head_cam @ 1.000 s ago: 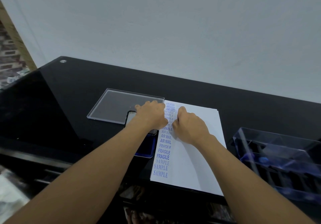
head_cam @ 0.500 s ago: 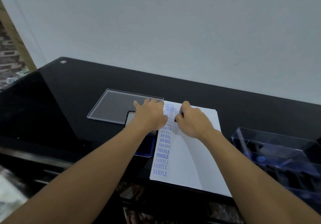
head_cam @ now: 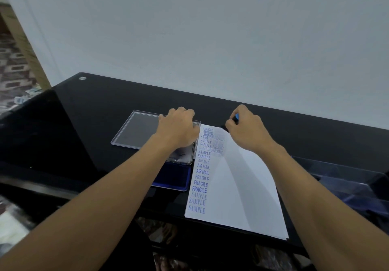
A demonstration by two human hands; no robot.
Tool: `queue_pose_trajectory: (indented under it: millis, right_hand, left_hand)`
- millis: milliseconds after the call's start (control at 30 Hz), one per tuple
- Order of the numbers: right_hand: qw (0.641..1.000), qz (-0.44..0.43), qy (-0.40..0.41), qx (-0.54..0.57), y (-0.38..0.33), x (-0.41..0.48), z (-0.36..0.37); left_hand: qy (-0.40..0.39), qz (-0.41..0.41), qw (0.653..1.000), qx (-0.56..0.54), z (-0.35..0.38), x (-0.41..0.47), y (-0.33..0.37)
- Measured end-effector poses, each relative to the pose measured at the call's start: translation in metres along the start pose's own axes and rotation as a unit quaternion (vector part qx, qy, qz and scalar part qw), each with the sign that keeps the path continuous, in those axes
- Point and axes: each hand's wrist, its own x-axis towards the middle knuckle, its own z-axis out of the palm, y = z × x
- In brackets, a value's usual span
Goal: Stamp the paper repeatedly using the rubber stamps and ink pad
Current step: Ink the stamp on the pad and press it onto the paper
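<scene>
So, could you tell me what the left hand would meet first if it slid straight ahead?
Probably nothing close: beyond the left hand and the far edge of the clear lid, only black table shows before the wall, though depth is unclear.

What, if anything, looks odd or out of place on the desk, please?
On the white paper sheet, the short second column of blue stamp impressions near the top looks smudged and overlapping, unlike the mostly crisp left column. Nothing looks spilled or damaged.
</scene>
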Motion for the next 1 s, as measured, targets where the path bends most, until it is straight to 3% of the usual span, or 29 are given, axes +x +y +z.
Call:
queue_pose_trajectory:
  millis: [467, 1000]
  right_hand:
    - [0.999, -0.037, -0.006, -0.013, -0.012, -0.010, 0.007]
    - [0.975, -0.134, -0.170, -0.042, -0.055, -0.046, 0.075]
  left_hand:
    - [0.019, -0.026, 0.999, -0.036, -0.008, -0.021, -0.018]
    - [0.088, -0.115, 0.983, -0.111, 0.016, -0.091, -0.086]
